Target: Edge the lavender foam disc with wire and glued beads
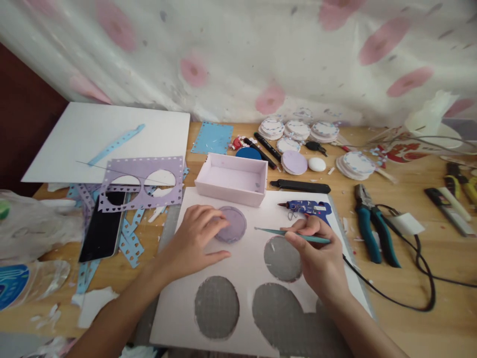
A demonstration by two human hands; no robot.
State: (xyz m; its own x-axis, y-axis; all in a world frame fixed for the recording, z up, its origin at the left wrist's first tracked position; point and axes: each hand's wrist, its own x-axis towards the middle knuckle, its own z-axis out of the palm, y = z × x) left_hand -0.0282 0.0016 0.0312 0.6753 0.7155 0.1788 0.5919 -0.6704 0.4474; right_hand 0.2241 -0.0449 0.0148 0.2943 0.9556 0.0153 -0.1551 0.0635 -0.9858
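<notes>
My left hand (pixel 199 237) lies on a white foam sheet (pixel 242 258), its fingers pressing down a purple paper disc (pixel 234 224). My right hand (pixel 316 253) is closed around a thin teal craft knife (pixel 290 234), whose tip points left toward the disc. The sheet has several round holes cut out, showing a grey cutting mat (pixel 216 307) underneath. A blue glue gun (pixel 307 208) lies on the sheet just beyond my right hand.
A small white open box (pixel 231 179) stands behind the sheet. Teal pliers (pixel 368 223), a black cable (pixel 410 278), stacked round discs (pixel 298 130), markers (pixel 266 144), a phone (pixel 102 226) and a purple punched paper (pixel 141 184) lie around the wooden table.
</notes>
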